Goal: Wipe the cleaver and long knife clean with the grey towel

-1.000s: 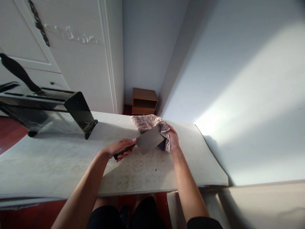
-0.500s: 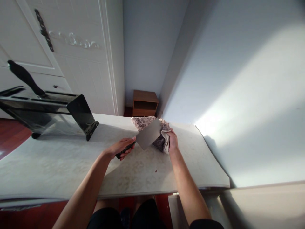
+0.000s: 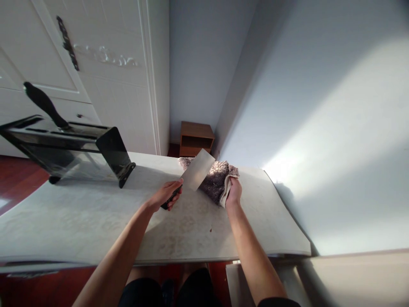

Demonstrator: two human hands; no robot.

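Observation:
My left hand [image 3: 168,194] is closed around the black handle of a cleaver [image 3: 198,169], whose broad grey blade points up and to the right. A fluffy brown-grey cloth [image 3: 214,182] with a pale edging is gripped at its right side by my right hand [image 3: 234,191]. The blade overlaps the left part of the cloth in view; whether the two touch I cannot tell. Both hands are above the middle of a pale, stained tabletop [image 3: 140,238].
On the table's left stands a black-framed clear knife block [image 3: 108,147] with one black knife handle [image 3: 44,102] sticking up. Behind are a white cabinet [image 3: 118,94] and a small brown nightstand [image 3: 195,134]. A pale wall [image 3: 319,149] borders the right side.
The blade has shifted up and left relative to the cloth and is angled more upright. My right hand has moved slightly right, showing more of the cloth. The view has shifted a little.

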